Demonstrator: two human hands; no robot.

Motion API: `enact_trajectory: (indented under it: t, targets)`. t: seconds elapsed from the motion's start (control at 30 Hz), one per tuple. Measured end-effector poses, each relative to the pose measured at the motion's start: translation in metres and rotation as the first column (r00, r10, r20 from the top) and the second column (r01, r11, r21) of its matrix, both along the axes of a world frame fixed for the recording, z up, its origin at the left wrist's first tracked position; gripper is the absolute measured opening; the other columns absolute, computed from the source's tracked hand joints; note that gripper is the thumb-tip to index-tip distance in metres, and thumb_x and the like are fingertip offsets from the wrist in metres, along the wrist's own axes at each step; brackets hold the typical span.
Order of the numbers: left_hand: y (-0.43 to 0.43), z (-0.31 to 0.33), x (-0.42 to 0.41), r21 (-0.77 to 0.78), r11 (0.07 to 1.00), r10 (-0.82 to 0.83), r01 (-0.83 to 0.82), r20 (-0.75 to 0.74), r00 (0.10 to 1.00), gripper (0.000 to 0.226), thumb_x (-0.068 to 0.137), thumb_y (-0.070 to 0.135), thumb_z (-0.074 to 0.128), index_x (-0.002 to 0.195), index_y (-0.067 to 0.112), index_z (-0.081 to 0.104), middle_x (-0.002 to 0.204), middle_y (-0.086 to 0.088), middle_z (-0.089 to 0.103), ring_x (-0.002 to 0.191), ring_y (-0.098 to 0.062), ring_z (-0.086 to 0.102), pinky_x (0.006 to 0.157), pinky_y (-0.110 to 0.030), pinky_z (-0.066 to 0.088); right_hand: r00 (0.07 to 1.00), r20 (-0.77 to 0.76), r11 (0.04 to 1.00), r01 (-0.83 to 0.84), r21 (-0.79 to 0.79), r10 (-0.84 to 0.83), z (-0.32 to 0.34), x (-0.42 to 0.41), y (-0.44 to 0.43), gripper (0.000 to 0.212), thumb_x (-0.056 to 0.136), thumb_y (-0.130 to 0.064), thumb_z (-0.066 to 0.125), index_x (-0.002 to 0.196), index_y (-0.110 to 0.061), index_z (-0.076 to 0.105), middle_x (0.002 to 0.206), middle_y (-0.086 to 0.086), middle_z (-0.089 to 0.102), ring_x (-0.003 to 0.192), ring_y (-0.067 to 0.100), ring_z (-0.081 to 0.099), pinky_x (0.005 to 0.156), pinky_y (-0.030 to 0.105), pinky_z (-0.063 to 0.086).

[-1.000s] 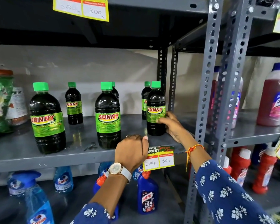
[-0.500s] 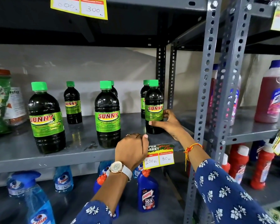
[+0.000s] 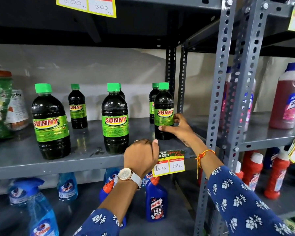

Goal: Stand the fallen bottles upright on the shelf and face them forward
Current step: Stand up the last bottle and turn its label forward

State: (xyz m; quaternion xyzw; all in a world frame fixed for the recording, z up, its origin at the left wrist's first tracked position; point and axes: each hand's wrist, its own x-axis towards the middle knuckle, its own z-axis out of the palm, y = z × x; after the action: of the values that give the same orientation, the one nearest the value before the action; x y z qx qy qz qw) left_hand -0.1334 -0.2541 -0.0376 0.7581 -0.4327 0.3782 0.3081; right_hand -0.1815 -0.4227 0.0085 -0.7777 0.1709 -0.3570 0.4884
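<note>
Where the small dark plastic bottle with a green cap (image 3: 163, 109) stands upright on the grey metal shelf (image 3: 85, 150), its twin behind is half hidden. Right hand (image 3: 177, 128) pinches its glossy label; left hand (image 3: 140, 157) rests fisted, empty.

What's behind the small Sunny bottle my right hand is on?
Behind the small Sunny bottle under the right hand stands another green-capped bottle. Only its cap and left edge show; most of its label is covered.

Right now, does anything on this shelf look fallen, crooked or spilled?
Nothing stands out. Every Sunny bottle in view stands upright, labels forward, including the front right Sunny bottle held by the right hand. The left hand rests at the shelf edge.
</note>
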Motion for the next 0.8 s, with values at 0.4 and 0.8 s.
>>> enact_trajectory:
  t: [0.4, 0.8]
  targets:
    - [0.004, 0.002, -0.003, 0.035, 0.999, 0.017, -0.017, 0.012, 1.0, 0.046, 0.088, 0.03, 0.033, 0.054, 0.01, 0.056, 0.058, -0.01, 0.062, 0.049, -0.03, 0.054, 0.045, -0.025, 0.024, 0.999, 0.011, 0.999, -0.044, -0.026, 0.044, 0.002, -0.021, 0.019, 0.068, 0.063, -0.02, 0.083, 0.117, -0.015, 0.043, 0.111, 0.0, 0.055, 0.107, 0.017, 0.053, 0.092, 0.03, 0.044]
    - [0.003, 0.001, -0.004, 0.015, 1.0, -0.001, 0.001, -0.037, 0.999, 0.044, 0.089, 0.03, 0.034, 0.05, 0.013, 0.045, 0.054, -0.01, 0.059, 0.043, -0.022, 0.036, 0.044, -0.024, 0.022, 0.998, 0.048, 0.998, -0.029, -0.047, 0.031, -0.003, -0.039, 0.029, 0.059, 0.065, -0.02, 0.081, 0.111, -0.016, 0.045, 0.115, 0.007, 0.059, 0.107, 0.021, 0.057, 0.098, 0.041, 0.046]
